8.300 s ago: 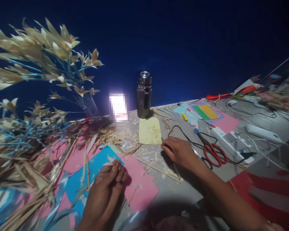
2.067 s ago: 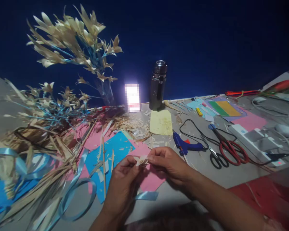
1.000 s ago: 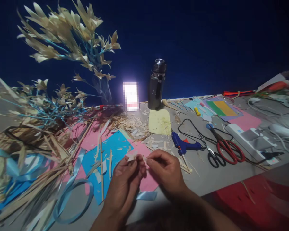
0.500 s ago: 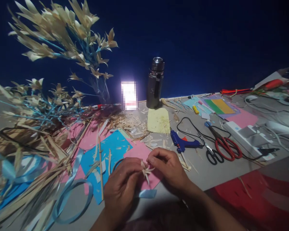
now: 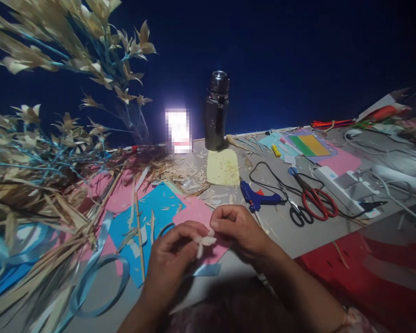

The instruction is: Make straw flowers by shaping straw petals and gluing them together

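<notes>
A small pale flower (image 5: 205, 242) of dried husk is held between my two hands over a pink sheet (image 5: 194, 211). My left hand (image 5: 175, 252) is closed, its thumb and fingers gripping the flower from the left. With thumb and forefinger together, my right hand (image 5: 241, 231) pinches at the flower's upper right petal. Its other fingers are curled. The flower's base is hidden behind my left fingers. Under my hands lies a short piece of light blue ribbon (image 5: 208, 270).
To the right lie a blue glue gun (image 5: 260, 199), small black-handled scissors (image 5: 300, 215) and red-handled scissors (image 5: 319, 201). A dark flask (image 5: 215, 113) stands behind a yellow pad (image 5: 223, 167). Husk strips, looped blue ribbon (image 5: 100, 277) and branches of husk flowers (image 5: 100, 78) fill the left.
The flower has turned: its petals spread downward before and now point left and right. My right fingers have closed in on it. The whole view has shifted slightly.
</notes>
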### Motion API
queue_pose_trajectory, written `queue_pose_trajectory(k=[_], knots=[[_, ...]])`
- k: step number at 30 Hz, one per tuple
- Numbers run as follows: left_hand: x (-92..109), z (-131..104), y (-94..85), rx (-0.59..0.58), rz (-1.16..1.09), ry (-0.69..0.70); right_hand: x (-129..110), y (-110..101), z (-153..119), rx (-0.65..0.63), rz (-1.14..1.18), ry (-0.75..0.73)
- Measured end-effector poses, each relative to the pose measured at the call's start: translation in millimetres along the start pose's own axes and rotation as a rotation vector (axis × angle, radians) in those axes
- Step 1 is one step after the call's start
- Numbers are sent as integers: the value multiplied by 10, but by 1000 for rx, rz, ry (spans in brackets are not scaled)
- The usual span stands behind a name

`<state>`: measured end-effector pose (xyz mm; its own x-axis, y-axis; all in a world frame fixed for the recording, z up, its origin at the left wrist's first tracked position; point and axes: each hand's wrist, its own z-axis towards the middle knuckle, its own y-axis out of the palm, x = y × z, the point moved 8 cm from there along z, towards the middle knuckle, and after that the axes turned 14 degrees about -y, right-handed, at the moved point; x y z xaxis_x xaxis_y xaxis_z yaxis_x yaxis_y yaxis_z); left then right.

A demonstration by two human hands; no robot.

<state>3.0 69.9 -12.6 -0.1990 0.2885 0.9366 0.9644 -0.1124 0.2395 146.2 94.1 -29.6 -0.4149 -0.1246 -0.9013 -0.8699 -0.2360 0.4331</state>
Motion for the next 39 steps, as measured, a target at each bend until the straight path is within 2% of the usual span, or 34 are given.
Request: queue_pose_trajectory(k=[3,6,11,17,24,28,33,36,39], knots=[[-231,56,46,-12,-420,-294,130,39,-12,108,292,76],[-322,91,100,10,-595,-406,232,92,-24,155,456,131],[-379,135,63,76,-671,-453,267,101,2,179,523,144],[-308,169,57,80,-662,-425,307,72,37,225,493,163],[-345,196,-31,153,-602,-371,247,80,45,300,281,-4],[-358,216,-32,148,-605,-348,265,111,45,231,187,-45],[-313,223,-39,184,-618,-371,241,49,15,189,85,-15],[-288,213,-48,188,-588,-394,-46,-132,-18,146,-253,-121],[-284,195,-106,193,-558,-393,-509,-469,-116,132,-945,-368]])
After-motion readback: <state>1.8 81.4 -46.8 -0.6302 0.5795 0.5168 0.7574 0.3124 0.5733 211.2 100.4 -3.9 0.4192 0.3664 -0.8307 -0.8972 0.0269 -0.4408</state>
